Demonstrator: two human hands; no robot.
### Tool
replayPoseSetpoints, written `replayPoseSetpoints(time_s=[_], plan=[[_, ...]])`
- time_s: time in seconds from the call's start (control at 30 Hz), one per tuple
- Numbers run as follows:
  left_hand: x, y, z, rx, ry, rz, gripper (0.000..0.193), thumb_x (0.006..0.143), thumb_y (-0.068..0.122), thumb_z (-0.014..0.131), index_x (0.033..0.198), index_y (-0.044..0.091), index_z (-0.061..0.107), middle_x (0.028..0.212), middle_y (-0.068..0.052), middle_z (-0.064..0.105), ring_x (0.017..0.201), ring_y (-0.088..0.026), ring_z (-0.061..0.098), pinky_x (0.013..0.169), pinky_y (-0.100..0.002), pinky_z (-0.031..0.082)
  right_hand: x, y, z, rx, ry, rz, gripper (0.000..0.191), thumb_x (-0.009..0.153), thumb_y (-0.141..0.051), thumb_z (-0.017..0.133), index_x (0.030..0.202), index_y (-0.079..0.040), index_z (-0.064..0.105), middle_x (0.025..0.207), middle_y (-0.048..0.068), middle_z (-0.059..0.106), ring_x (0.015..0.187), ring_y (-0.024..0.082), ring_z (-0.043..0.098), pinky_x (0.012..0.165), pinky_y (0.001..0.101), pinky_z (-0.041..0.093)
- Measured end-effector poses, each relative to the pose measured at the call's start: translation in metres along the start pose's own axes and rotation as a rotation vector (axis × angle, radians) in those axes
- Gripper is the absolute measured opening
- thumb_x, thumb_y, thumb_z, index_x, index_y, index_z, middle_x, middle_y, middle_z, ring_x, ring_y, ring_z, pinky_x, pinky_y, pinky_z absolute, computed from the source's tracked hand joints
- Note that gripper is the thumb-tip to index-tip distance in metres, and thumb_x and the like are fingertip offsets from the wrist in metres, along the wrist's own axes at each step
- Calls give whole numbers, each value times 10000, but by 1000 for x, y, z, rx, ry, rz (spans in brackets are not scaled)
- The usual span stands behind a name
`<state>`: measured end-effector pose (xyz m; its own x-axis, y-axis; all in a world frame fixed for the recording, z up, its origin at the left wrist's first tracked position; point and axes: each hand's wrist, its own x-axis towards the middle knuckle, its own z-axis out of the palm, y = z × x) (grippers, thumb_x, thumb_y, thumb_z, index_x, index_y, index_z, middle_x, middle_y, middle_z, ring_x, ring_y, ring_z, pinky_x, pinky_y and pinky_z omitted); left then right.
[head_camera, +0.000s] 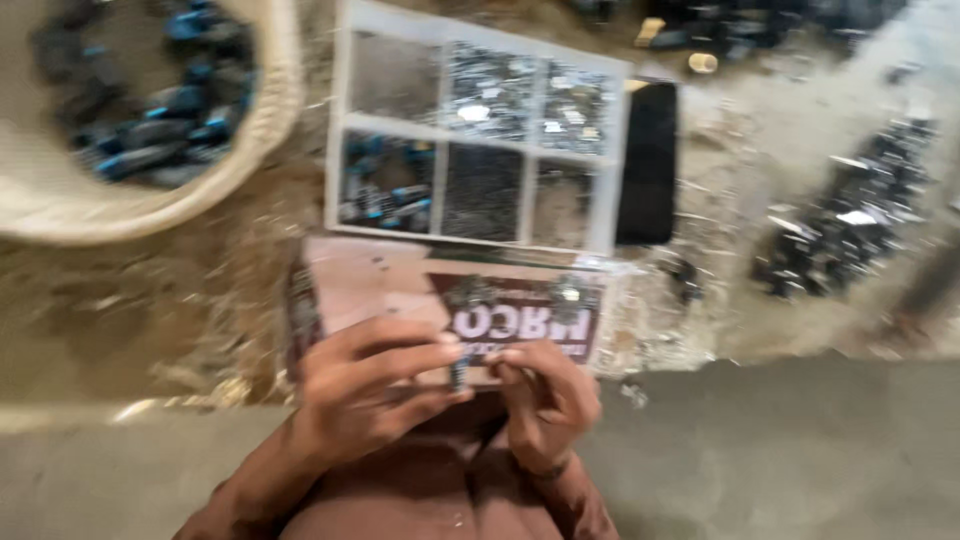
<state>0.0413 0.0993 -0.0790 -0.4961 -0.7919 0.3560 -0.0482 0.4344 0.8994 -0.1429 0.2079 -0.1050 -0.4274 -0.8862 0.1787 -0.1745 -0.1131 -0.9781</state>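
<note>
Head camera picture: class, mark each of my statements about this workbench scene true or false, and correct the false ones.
1. The compartment tray has six sections. True.
2. Both hands meet over a small dark part. True: the left hand and the right hand pinch it between their fingertips.
3. The round basket sits on the right of the picture. False: it is at the upper left, holding dark and blue pieces.
4. A flat black slab lies touching the tray's left edge. False: it lies along the right edge.
5. The tray lies nearer the person than the printed card. False: the card lies between the tray and the hands.
</note>
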Motion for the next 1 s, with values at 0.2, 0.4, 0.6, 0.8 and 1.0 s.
replayPoseSetpoints(time_s=[0.2,0.4,0.6,0.8,1.0], plan=[[5,4,-2,-13,-55,26,461,754,94,884,1191,123,741,1148,-65,723,1007,-239,747,856,-344,620,-6,-13,-1,165,-22,74,73,963,15,664,1035,5,653,1058,156,715,918,167,668,798,253,535],[4,4,1,28,-61,34,478,741,120,894,1196,139,749,1136,-38,724,965,-221,737,820,-337,609,6,-22,4,26,-104,-1,101,929,41,724,1017,-2,698,1048,108,657,945,160,633,837,250,509],[4,1,3,52,-83,41,482,746,143,891,1207,145,751,1105,-35,719,927,-221,728,792,-341,596,17,-28,-7,-37,-153,70,157,839,81,749,972,0,730,972,107,697,861,144,668,741,228,512],[6,-2,5,28,-109,55,466,764,170,892,1208,141,753,1090,-39,721,889,-222,726,755,-340,587,14,-23,-17,37,-191,115,157,847,86,740,980,3,743,987,120,701,878,156,679,752,234,523],[7,-1,11,59,-73,66,466,759,207,902,1195,147,752,1069,-39,724,878,-228,726,748,-346,590,9,10,-27,551,-191,392,400,844,37,795,1218,34,655,954,127,697,816,156,672,695,255,546]])
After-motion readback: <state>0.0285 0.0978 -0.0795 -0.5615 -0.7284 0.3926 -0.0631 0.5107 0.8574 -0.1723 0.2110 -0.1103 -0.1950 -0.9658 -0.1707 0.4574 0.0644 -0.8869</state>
